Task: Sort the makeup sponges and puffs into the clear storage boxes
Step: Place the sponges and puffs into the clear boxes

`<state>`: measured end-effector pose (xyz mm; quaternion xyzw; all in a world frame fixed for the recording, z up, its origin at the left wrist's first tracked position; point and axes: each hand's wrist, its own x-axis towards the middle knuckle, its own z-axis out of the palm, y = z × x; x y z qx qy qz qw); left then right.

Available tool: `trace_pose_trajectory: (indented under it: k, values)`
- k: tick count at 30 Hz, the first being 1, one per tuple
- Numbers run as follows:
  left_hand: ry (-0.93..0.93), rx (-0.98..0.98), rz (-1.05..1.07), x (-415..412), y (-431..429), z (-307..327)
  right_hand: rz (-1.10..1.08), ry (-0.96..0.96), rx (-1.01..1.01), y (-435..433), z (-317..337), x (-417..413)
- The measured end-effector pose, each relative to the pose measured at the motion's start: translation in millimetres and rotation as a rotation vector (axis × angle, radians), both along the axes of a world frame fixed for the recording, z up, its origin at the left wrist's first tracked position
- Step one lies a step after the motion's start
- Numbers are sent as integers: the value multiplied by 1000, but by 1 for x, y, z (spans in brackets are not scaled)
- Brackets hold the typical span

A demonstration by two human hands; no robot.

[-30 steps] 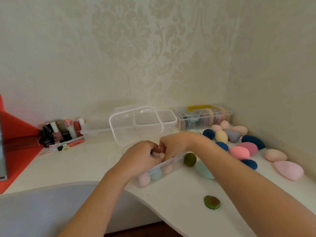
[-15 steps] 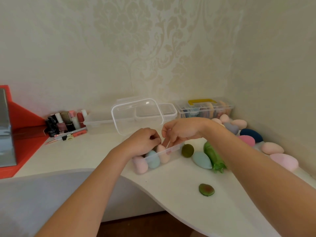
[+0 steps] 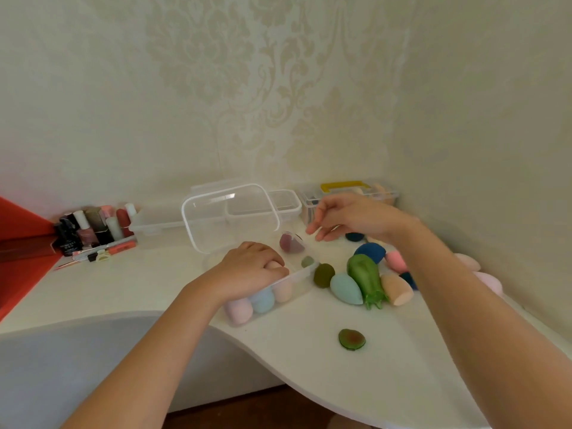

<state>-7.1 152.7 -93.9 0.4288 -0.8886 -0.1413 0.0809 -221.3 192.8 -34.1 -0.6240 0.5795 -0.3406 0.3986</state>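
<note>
Sponges are sitting in the clear storage box (image 3: 297,278) near the desk's (image 3: 309,351) front edge: a pink sponge (image 3: 238,309), a blue sponge (image 3: 263,300) and a peach sponge (image 3: 282,291) are lining its near wall. Left hand (image 3: 250,267) is resting curled over the box, pressing on a peach piece. Right hand (image 3: 349,216) is hovering at one o'clock from the box, fingers loosely spread, holding nothing. Loose sponges, including a green eggplant-shaped sponge (image 3: 365,278), are lying at three o'clock.

Left hand (image 3: 252,267) curled, knuckles up; right hand (image 3: 349,216) raised, fingers loosely spread and empty.
</note>
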Motion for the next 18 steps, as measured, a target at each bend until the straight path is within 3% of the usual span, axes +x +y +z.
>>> trace_pose_trajectory:
  k: [12,18]
  values:
    - [85,8,-15,-9,5,-4,-505,227,-39,51,-18,-112]
    - [89,12,-33,-19,7,-3,-320,545,-126,47,-28,-93]
